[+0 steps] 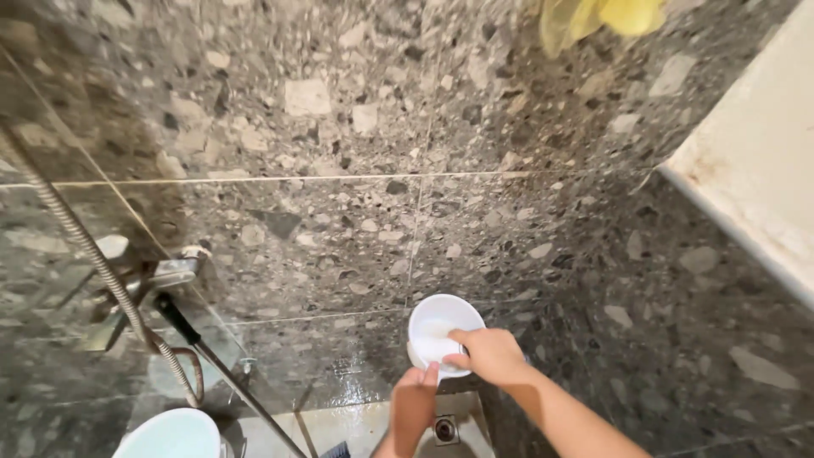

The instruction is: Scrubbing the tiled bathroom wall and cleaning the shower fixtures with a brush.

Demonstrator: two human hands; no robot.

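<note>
A small white bowl is held up in front of the dark speckled stone wall, its inside facing me. My right hand grips the bowl at its lower right rim, fingers curled over the edge. My left hand comes up from below and touches the bowl's lower left edge with its fingertips. Below the hands lies a round floor drain in a wet pale floor.
A chrome tap with a ribbed metal shower hose is fixed to the left wall. A pale blue bucket stands at the bottom left. A black-handled rod leans there. A yellow cloth hangs top right; a white ledge runs along the right.
</note>
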